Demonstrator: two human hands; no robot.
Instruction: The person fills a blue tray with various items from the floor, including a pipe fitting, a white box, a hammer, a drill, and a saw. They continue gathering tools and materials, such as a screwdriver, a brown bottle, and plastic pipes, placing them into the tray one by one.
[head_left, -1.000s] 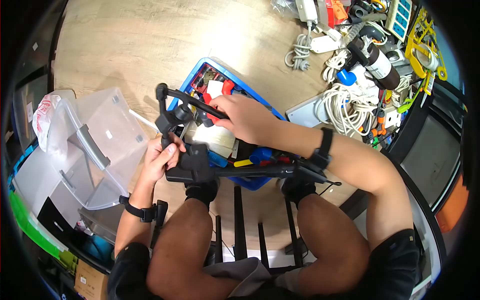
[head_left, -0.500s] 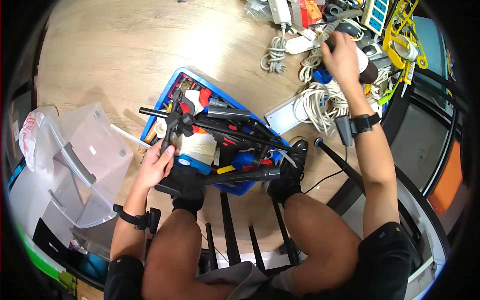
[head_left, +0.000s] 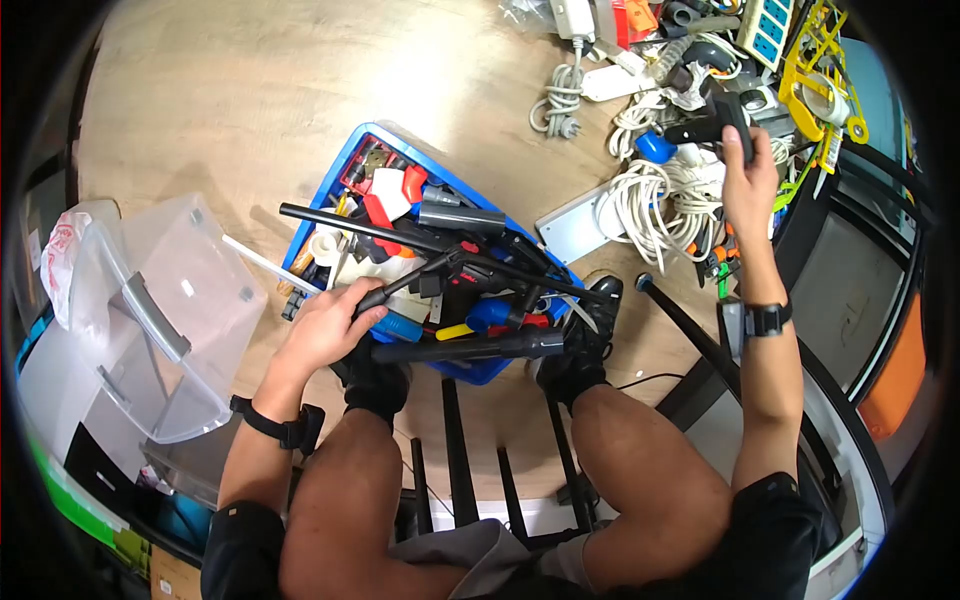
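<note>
My left hand [head_left: 330,325] is closed round the grip of a slim black rod-like piece [head_left: 405,282], which reaches over the blue bin [head_left: 485,373]. Mixed tools and parts fill the bin, among them a long black tube [head_left: 365,228] lying across it and a yellow-handled tool [head_left: 455,331]. Over the pile at the right, my right hand [head_left: 752,185] grips a black pistol-shaped tool [head_left: 733,125]. Just below that tool lie coiled white cables [head_left: 650,210] and a blue piece [head_left: 656,147].
A clear plastic box [head_left: 190,310] stands at the left. At the far right are a yellow frame-like tool [head_left: 803,80] and a power strip [head_left: 768,30]. A white flat box [head_left: 575,228] lies beside the cables. My black shoe [head_left: 605,320] touches the bin's right side.
My right hand has moved right and down and now holds the black tool. The black piece in my left hand has swung to point right. The white-and-brown object no longer shows beside my right hand.
</note>
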